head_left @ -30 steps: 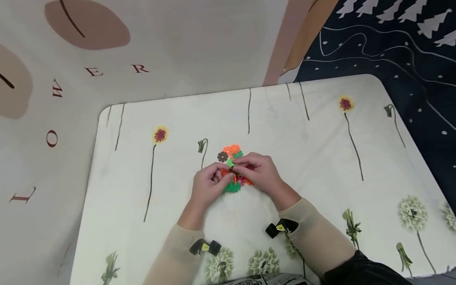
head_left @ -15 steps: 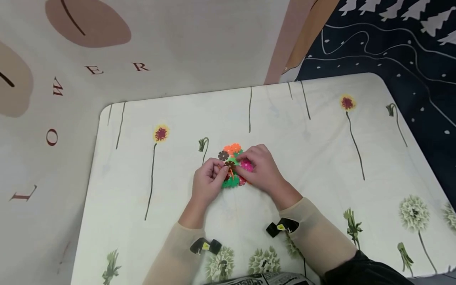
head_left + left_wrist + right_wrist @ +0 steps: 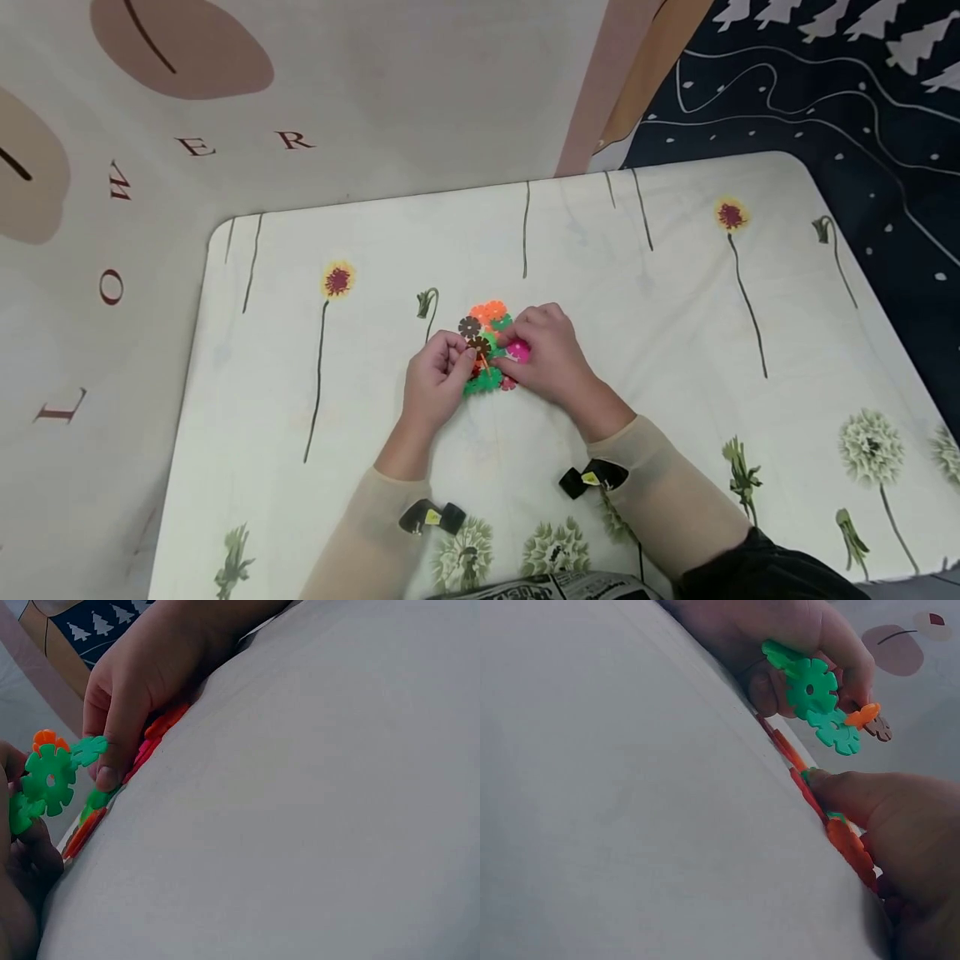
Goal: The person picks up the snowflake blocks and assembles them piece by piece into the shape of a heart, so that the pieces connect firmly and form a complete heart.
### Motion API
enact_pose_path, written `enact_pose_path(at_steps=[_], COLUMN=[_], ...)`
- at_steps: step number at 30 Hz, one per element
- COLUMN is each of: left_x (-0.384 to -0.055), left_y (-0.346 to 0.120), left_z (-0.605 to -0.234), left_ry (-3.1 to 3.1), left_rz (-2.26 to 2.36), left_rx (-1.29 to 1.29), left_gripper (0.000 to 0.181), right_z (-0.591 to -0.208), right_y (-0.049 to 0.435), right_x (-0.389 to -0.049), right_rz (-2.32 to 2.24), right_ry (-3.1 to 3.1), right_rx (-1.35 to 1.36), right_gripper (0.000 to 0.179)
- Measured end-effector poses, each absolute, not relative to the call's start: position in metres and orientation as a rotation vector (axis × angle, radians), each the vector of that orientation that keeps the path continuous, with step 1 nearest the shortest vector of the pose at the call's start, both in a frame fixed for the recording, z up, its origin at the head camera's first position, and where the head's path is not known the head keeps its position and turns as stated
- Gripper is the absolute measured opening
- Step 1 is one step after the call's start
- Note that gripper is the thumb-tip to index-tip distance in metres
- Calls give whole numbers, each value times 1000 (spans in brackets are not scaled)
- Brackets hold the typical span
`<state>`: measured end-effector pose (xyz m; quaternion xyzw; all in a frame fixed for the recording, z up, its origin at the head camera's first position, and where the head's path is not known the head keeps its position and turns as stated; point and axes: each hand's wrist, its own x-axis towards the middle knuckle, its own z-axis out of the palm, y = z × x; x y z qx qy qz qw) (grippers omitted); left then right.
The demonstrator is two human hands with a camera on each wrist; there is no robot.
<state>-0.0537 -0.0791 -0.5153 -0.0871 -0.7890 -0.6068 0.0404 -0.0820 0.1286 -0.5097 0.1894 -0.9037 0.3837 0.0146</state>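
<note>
In the head view my left hand [image 3: 435, 375] holds a joined cluster of notched plastic snowflake discs [image 3: 802, 701] between thumb and fingers. Green discs, an orange one and a brown disc [image 3: 478, 347] make up the cluster, raised above the tabletop. My right hand [image 3: 551, 350] is down at the loose discs, thumb and index finger on either side of a green disc [image 3: 97, 799] lying low in the pile. Whether they pinch it I cannot tell. A pink disc [image 3: 518, 351] shows beneath the right fingers.
Orange discs [image 3: 491, 311] and a grey-brown disc [image 3: 469, 327] lie just beyond the hands. A white flower-printed cloth [image 3: 637, 317] covers the table. The far edge borders a printed wall hanging [image 3: 450, 100], with dark patterned fabric [image 3: 847, 108] on the right.
The hands were close together over the brown disc. My right hand has let go and moved to the loose discs; my left has drawn the cluster slightly left.
</note>
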Motion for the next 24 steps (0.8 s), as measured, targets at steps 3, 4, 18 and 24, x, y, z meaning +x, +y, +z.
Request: enact_pose_path(at_steps=[3,4,18,24], left_x=[-54,-54,-54,-54], left_y=[-80,-80,-77,-78], left_z=[-515,-515,-514,-514], left_ry=[-2418,-2417,-2444,-2432], left_rz=[-1851,-1848,-1828,-1837], left_rx=[-268,-270,-212,-229], left_gripper=[13,13,15,15], right_z=[-510,-511,-512,-512], right_y=[128,128,129,129], right_x=[-83,-83,-83,-84], right_rz=[1238,1255,1145,1246], right_ry=[-2806,-2795,-2857,-2812], right_rx=[616,635,679,663], right_gripper=[20,19,24,23])
